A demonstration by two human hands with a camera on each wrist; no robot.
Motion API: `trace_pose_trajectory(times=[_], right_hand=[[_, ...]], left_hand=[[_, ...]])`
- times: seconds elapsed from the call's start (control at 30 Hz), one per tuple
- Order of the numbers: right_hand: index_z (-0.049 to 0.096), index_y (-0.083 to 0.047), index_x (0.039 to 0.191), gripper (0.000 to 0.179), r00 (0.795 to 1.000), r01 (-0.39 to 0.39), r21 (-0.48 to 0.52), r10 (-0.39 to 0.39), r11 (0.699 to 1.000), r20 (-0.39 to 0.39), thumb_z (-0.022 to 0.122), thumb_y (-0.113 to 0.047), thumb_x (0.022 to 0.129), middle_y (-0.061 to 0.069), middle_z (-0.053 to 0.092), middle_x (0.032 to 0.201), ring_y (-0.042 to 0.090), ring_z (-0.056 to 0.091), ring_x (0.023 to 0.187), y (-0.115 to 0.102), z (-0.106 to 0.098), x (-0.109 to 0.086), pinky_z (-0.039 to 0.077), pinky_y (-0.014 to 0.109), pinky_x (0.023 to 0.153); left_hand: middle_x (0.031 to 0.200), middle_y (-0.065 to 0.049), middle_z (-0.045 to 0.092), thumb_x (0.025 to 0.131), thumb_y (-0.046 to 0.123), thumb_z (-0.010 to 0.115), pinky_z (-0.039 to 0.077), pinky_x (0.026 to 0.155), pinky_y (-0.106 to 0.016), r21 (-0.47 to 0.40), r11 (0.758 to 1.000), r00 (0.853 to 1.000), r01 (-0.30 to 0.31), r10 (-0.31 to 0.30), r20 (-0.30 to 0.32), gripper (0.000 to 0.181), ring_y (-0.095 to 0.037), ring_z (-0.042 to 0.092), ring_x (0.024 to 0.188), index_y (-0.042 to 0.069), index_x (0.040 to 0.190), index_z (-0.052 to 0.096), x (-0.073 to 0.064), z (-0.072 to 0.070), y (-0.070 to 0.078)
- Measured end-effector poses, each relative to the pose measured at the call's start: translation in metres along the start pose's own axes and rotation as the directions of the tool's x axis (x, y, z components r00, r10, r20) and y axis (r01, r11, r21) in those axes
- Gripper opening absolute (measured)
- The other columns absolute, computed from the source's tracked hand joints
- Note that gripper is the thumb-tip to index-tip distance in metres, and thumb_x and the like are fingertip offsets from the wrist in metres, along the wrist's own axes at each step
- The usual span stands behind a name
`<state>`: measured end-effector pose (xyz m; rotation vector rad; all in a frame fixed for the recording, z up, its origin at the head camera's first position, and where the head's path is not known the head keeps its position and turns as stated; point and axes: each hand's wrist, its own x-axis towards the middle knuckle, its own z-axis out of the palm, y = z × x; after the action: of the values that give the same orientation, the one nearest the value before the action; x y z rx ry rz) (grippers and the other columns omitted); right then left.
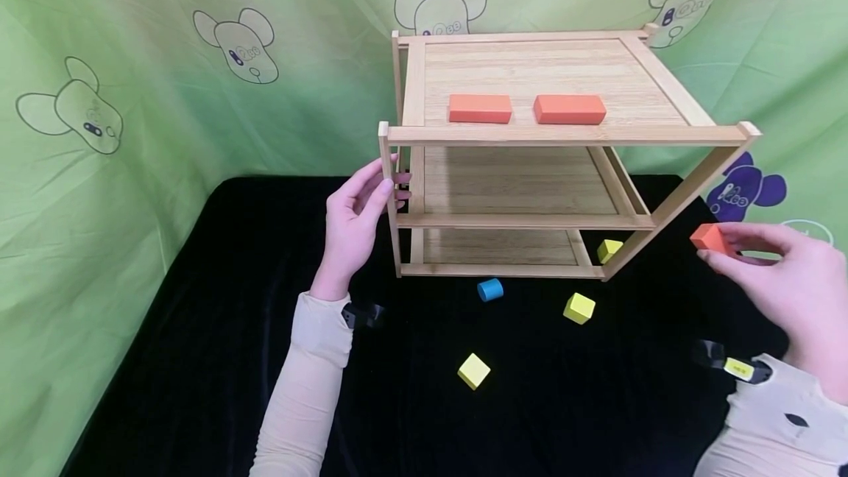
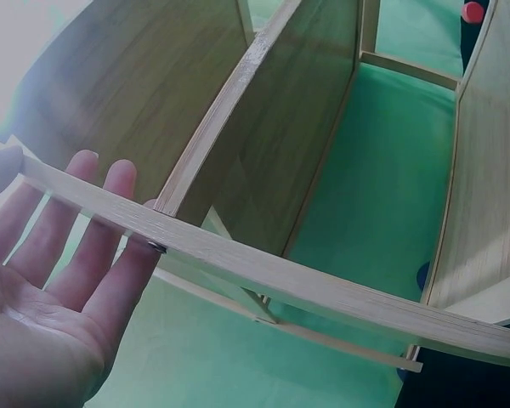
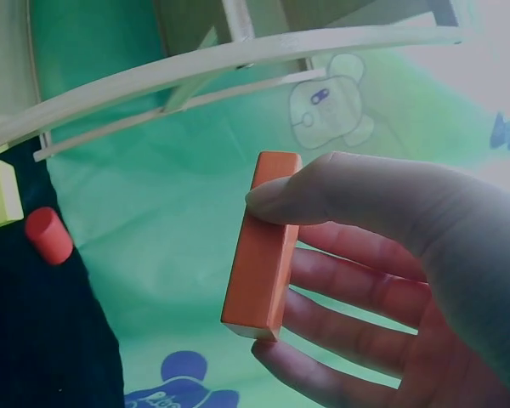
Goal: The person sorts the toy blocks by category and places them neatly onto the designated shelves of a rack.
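My left hand (image 1: 354, 219) grips the front left post (image 2: 263, 272) of a three-tier wooden shelf (image 1: 520, 221), the thumb on the near side and the fingers behind it. To the right of the shelf, my right hand (image 1: 788, 271) holds an orange rectangular block (image 3: 263, 246) between thumb and fingers, raised off the table. On the top tier, near its front rail, lie two more orange blocks, a left one (image 1: 480, 109) and a right one (image 1: 570, 110), with a gap between them.
On the black cloth (image 1: 411, 433) in front of the shelf lie a blue cylinder (image 1: 490, 289) and two yellow cubes (image 1: 579, 308). Another yellow cube (image 1: 609, 250) is behind the right front post. A red cylinder (image 3: 48, 235) shows in the right wrist view. Green fabric (image 1: 318, 116) hangs behind.
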<state>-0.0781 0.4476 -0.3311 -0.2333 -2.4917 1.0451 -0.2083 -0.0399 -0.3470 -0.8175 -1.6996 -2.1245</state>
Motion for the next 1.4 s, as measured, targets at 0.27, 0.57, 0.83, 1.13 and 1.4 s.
trace_pose_trajectory(times=[0.27,0.57,0.83,1.13,1.4], right_hand=[[0.075,-0.021,0.118,0.047,0.995,0.032,0.117,-0.02,0.993,-0.097,0.078,0.009,0.082,-0.029,0.063,0.1,-0.016,0.06,0.084,-0.017,0.003,-0.006,0.046,0.0,0.072],[0.073,0.003,0.119,0.042,0.964,0.048,0.132,-0.011,0.99,-0.265,0.077,0.011,0.078,-0.018,0.064,0.105,-0.006,0.06,0.09,-0.037,0.006,-0.009,0.045,0.002,0.077],[0.074,0.003,0.119,0.043,0.953,0.103,0.118,-0.063,0.988,-0.297,0.078,0.011,0.077,-0.019,0.063,0.102,-0.003,0.059,0.097,-0.042,0.007,-0.011,0.046,0.004,0.081],[0.071,0.01,0.119,0.044,0.935,0.209,0.116,-0.163,0.971,-0.316,0.077,0.015,0.075,-0.016,0.065,0.106,0.002,0.058,0.103,-0.055,0.008,-0.017,0.048,0.007,0.086],[0.071,0.012,0.116,0.042,0.921,0.272,0.182,-0.201,0.945,-0.332,0.077,0.015,0.075,-0.012,0.067,0.106,0.002,0.06,0.101,-0.067,0.011,-0.022,0.048,0.008,0.088]], left_hand=[[0.113,-0.022,0.071,0.105,0.004,0.056,0.06,0.086,-0.05,0.02,1.0,1.0,-0.01,0.01,0.003,0.031,-0.038,0.072,0.092,-0.004,0.135,0.061,0.001,-0.001,-0.001],[0.113,-0.022,0.072,0.105,0.004,0.056,0.06,0.086,-0.049,0.028,0.999,1.0,-0.02,0.02,0.007,0.032,-0.039,0.072,0.092,-0.004,0.135,0.061,0.001,-0.001,0.0],[0.113,-0.022,0.071,0.105,0.002,0.056,0.059,0.085,-0.053,0.004,1.0,1.0,0.0,0.0,-0.005,0.031,-0.038,0.072,0.093,-0.005,0.135,0.061,0.001,0.0,0.001],[0.115,-0.022,0.071,0.105,0.003,0.056,0.06,0.084,-0.05,-0.009,1.0,1.0,0.017,-0.017,0.009,0.033,-0.045,0.07,0.092,-0.004,0.137,0.06,0.0,0.0,0.002],[0.114,-0.022,0.071,0.105,0.003,0.056,0.06,0.085,-0.049,-0.005,1.0,1.0,0.017,-0.017,0.009,0.033,-0.048,0.069,0.092,-0.004,0.137,0.06,-0.001,0.0,0.001]])
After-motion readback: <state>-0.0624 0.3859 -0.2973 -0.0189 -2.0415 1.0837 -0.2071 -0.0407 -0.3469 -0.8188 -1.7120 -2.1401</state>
